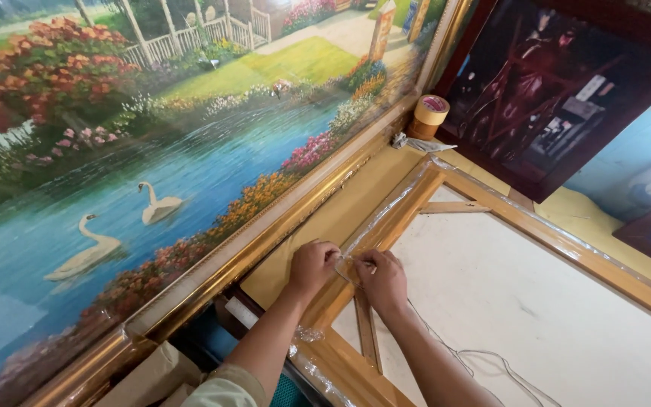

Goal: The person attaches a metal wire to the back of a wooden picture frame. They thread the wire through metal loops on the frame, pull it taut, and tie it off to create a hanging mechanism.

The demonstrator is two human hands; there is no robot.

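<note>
Left hand [312, 265] and right hand [383, 277], nearly touching, both pinch the clear plastic wrap [377, 220] on the left rail of the wooden picture frame [566, 243], lying face-down beside the swan painting [114, 151].

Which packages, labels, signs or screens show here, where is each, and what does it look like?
Tape roll: at the frame's far corner, round, tan, with a pink-and-white label on top.
Clear plastic wrap: along the wooden frame, shiny; both hands, left hand and right hand, are on it.
No signs or screens.
</note>
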